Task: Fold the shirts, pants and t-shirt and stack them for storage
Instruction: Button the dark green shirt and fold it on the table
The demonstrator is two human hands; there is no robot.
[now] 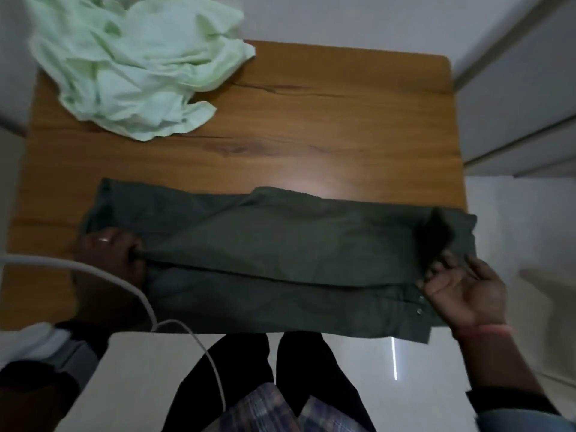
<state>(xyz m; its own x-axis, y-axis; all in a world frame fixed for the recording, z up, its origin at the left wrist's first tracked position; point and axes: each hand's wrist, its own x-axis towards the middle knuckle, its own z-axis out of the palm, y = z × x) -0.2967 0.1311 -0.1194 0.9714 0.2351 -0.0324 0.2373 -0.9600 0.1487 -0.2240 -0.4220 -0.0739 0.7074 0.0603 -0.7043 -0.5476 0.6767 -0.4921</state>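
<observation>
Between both hands | green garment [280, 254] | left fingers [132, 244] apparently pinching

The pale green garment [124, 63] is cut off by the top edge; the left hand's [109, 251] fingers are buried in dark fabric.

1. The left hand [109, 247] is wearing a pale ring [104, 240] on one finger.
2. The left wrist is carrying a watch [74, 353] on a grey band.
3. The right hand [461, 291] is showing a reddish thread band [486, 329] at the wrist and a blue denim cuff [526, 420] further up the arm.
4. The legs are wearing black trousers [246, 369], with a plaid shirt hem [265, 410] hanging over them.
5. A white cable [146, 304] is trailing across the body.
</observation>
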